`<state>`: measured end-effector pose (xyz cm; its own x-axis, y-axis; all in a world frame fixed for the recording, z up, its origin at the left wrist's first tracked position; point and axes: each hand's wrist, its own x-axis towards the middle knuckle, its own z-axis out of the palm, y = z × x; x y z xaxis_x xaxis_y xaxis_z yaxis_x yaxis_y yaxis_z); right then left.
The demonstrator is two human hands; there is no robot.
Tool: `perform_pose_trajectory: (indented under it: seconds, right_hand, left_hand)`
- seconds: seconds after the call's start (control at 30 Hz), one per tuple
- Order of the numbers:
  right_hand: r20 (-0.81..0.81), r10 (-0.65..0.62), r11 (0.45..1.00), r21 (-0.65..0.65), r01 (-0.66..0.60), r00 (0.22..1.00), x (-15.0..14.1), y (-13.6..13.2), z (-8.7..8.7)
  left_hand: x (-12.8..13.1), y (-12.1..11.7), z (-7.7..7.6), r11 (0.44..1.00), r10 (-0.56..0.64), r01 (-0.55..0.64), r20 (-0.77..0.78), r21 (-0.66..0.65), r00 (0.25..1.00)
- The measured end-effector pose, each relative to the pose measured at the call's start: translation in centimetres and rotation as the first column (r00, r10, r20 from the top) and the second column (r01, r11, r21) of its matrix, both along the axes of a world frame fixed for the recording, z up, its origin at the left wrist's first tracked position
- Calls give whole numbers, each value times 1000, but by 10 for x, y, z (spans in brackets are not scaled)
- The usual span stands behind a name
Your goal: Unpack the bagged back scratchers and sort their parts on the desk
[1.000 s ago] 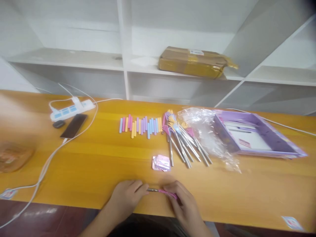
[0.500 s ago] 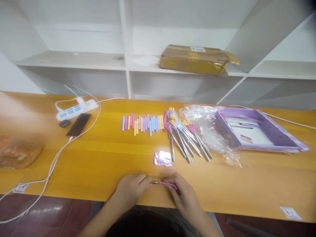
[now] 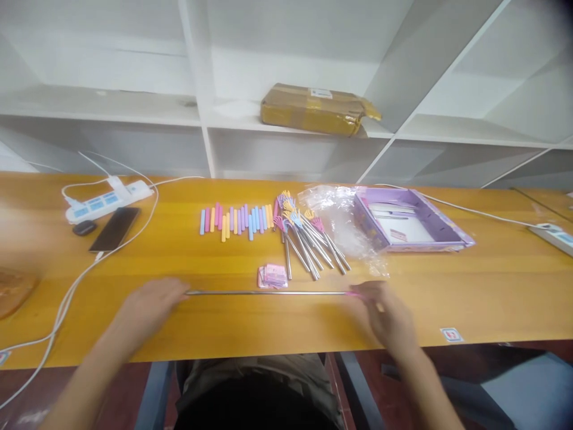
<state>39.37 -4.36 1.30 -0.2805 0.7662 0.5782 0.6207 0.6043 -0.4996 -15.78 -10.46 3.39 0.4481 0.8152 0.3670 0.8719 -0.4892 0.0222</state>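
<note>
A telescopic back scratcher [image 3: 268, 292] is stretched out long between my two hands, level above the near part of the table. My left hand [image 3: 156, 298] is closed on the end of its metal rod. My right hand [image 3: 387, 313], blurred by motion, grips the pink head end, most of which the fingers hide. Just beyond the rod lies a small stack of pink cards [image 3: 273, 276]. Behind it is a pile of back scratchers [image 3: 308, 239] with pink, blue, yellow and purple hand-shaped heads. Coloured sleeves [image 3: 237, 221] lie in a row to their left.
A purple box [image 3: 430, 239] holding cards and a pen stands right of a crumpled clear plastic bag [image 3: 344, 221]. At left are a power strip [image 3: 110, 202], a phone [image 3: 115, 229] and white cables [image 3: 67, 298]. A taped carton [image 3: 313, 110] sits on the shelf behind.
My hands have moved far apart, and the back scratcher has gone from short to fully drawn out between them. The view has shifted right.
</note>
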Motion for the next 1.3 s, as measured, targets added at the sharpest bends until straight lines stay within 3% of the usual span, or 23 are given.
perform_pose_trajectory:
  seconds: [0.1,0.23,0.4,0.57,0.77,0.97,1.3]
  right_hand:
    - [43,-216,976,24,215,975,65,8,-4]
    - [53,-291,952,-81,295,955,96,5,-19]
    - [-78,-371,890,-314,331,925,97,4,-47]
    - [-311,-519,826,-424,372,797,108,5,-62]
    - [-277,-584,764,-504,403,763,114,5,-63]
    - [-131,-531,767,-495,409,837,105,1,-57]
    - [-301,-591,715,-625,314,748,98,0,-57]
  left_hand:
    - [-45,8,-2,995,72,-76,-64,-63,995]
    - [-46,23,-14,994,30,-35,-45,-102,999]
    - [-20,39,-19,989,1,-1,-1,-146,1000]
    - [-10,34,-1,985,9,5,79,-170,997]
    - [-11,18,1,986,-124,138,134,-97,983]
    - [-25,6,-12,977,-51,88,187,-195,981]
    - [-40,-17,-12,975,53,15,295,-223,954]
